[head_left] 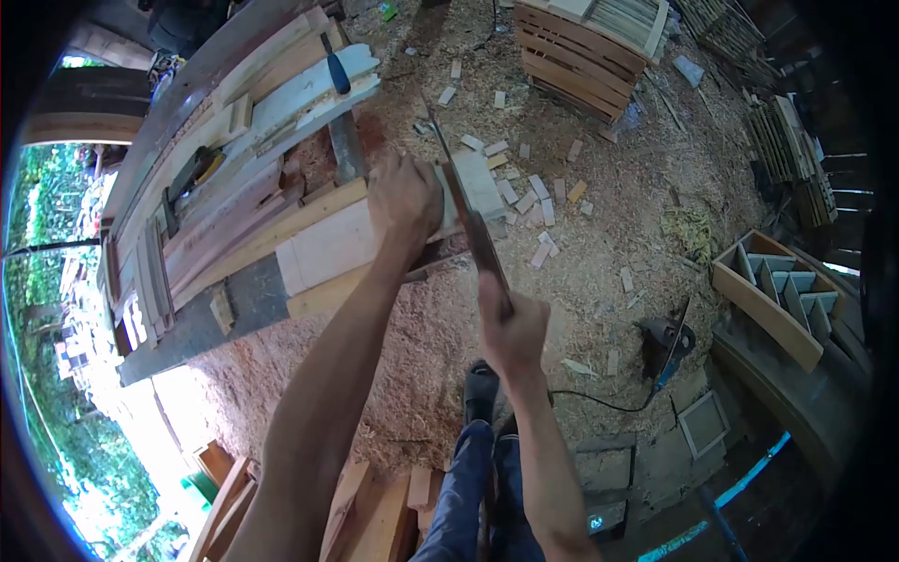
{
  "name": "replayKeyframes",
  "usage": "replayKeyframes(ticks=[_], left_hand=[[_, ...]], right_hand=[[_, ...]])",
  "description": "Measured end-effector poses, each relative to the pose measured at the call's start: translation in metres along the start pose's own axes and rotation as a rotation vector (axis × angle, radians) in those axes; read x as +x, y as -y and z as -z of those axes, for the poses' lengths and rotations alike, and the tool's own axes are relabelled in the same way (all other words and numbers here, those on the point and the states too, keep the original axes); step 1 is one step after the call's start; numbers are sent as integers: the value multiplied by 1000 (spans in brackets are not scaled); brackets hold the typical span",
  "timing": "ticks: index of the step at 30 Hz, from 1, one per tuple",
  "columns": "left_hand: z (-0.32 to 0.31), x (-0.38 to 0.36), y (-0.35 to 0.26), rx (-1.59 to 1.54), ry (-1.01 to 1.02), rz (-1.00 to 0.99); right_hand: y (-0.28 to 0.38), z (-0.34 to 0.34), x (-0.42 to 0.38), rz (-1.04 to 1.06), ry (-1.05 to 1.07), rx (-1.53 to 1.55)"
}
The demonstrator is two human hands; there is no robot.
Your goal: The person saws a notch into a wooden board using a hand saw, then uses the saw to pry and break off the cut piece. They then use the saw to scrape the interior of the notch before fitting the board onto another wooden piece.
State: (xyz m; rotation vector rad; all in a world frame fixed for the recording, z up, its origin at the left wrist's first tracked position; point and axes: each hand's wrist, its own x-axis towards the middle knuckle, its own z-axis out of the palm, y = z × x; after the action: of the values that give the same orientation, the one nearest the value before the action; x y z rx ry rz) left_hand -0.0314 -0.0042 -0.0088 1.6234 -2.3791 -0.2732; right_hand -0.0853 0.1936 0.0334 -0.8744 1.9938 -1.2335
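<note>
A pale wooden board (328, 245) lies across the end of the workbench, its far end sticking out past the edge. My left hand (405, 199) presses down on it from above, fingers curled, knuckles up. Close to the right of that hand is a handsaw (479, 242), seen nearly edge-on, its blade pointing away from me across the overhanging part of the board. My right hand (513, 323) is wrapped round its handle. The underside of my left fingers is hidden.
More planks and a blue-handled tool (338, 73) lie on the workbench (253, 304). Several offcuts (538, 187) litter the sawdust-covered floor. A corded power tool (667, 345) sits at right, its cable running toward my feet. Beyond it is a divided wooden box (763, 300); a slatted crate (581, 66) stands ahead.
</note>
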Motion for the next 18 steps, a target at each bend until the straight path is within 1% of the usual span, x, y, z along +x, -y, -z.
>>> replayKeyframes(ticks=[3,4,6,7,9,12,15,17,18], left_hand=[[0,0,2,-15,-5,-7],[0,-2,2,-24,-5,3],[0,0,-1,-1,-3,5],[1,1,-2,-6,-9,11],[2,-1,-1,19,-8,7],[2,-1,1,34,20,-13],[2,-2,0,31,4,-34],[2,-3,1,52,8,-19],[2,-2,1,43,10,-28]], right_hand=[[1,-14,9,29,-80,53],[4,-10,8,31,-73,42],[14,2,12,-114,33,77],[21,6,15,-107,36,72],[32,11,19,-158,58,16],[51,16,18,-220,42,68],[21,24,-27,-178,61,155],[-4,37,-69,-86,0,89],[-18,44,-91,-85,-7,64]])
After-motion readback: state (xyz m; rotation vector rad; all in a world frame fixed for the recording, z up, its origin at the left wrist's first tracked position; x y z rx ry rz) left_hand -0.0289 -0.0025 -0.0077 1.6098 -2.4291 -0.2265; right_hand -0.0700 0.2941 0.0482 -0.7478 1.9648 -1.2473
